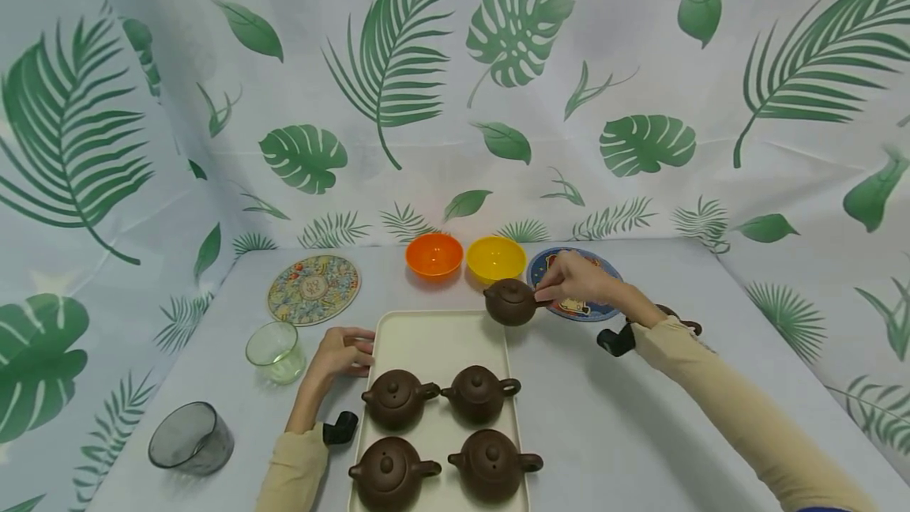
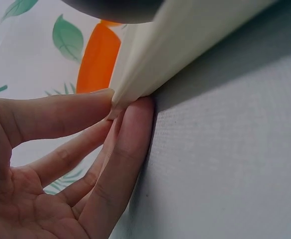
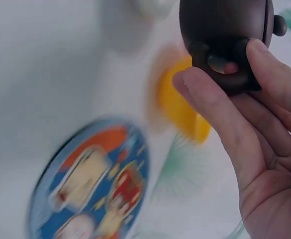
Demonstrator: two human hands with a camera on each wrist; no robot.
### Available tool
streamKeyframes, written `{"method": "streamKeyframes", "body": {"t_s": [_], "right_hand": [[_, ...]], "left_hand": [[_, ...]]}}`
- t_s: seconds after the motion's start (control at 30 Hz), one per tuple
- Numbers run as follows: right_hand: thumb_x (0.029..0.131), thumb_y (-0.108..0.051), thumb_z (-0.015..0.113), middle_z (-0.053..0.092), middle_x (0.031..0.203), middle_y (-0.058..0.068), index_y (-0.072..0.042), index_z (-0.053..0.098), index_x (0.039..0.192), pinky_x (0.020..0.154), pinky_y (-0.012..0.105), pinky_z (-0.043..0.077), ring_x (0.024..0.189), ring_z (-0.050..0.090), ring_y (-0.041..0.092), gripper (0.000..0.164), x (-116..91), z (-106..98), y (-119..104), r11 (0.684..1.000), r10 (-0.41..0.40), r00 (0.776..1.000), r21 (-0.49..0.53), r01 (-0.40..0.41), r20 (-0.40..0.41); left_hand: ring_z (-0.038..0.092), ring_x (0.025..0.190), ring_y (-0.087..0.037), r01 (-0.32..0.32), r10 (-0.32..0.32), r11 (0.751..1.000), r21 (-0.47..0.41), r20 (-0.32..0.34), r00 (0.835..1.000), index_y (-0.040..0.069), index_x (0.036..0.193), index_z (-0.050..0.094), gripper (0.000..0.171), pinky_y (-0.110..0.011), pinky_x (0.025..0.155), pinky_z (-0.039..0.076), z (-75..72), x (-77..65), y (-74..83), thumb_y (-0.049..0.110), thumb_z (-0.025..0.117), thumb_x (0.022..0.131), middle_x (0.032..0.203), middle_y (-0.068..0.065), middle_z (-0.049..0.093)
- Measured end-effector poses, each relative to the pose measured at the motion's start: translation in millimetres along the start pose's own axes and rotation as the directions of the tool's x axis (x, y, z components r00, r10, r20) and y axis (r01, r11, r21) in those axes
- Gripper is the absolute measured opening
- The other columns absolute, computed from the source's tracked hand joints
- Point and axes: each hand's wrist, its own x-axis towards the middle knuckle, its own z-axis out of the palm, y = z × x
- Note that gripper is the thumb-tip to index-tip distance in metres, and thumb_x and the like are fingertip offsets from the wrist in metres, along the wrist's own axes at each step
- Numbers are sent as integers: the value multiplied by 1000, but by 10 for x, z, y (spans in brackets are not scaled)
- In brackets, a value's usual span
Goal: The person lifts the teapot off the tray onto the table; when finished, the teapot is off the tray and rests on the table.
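Note:
My right hand point(image 1: 574, 278) pinches the loop handle of a small dark brown teapot point(image 1: 509, 303), raised over the far right corner of a cream tray point(image 1: 434, 336). In the right wrist view, thumb and fingers grip that handle point(image 3: 230, 82). My left hand point(image 1: 340, 355) is at the tray's left edge; the left wrist view has its thumb on the rim and fingertips beneath it. On the near part of the tray stand several matching teapots, among them a back left one point(image 1: 396, 400) and a back right one point(image 1: 478, 393), handles pointing right.
Orange point(image 1: 434, 257) and yellow point(image 1: 496, 260) bowls stand behind the tray. A patterned round mat point(image 1: 315, 291) lies far left, a blue one point(image 1: 596, 310) far right. Two glasses, greenish point(image 1: 276, 352) and grey point(image 1: 190, 439), stand left. Another brown teapot point(image 1: 690, 327) is partly hidden behind my right wrist.

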Motion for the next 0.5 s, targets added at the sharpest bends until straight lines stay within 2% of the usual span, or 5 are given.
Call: {"method": "streamKeyframes", "body": {"t_s": [0.23,0.5], "right_hand": [[84,1,70,71,80,21,11,73,87,59,35,59,68,70,33,11,-309,-92,365,1000,-4,1000,20,5,-16],[83,2,70,70,82,24,13,73,88,60,34,60,70,71,32,12,-383,-19,482,998,8,1000,69,-8,-2]], "left_hand": [[65,63,-18,14,-14,1000,5,-18,1000,-10,116,63,46,-33,55,59,1,18,1,-17,64,70,79,-13,68],[65,63,-19,7,-7,1000,7,-17,1000,-11,115,62,45,-33,55,59,11,14,-10,-17,64,71,79,-13,68]]}}
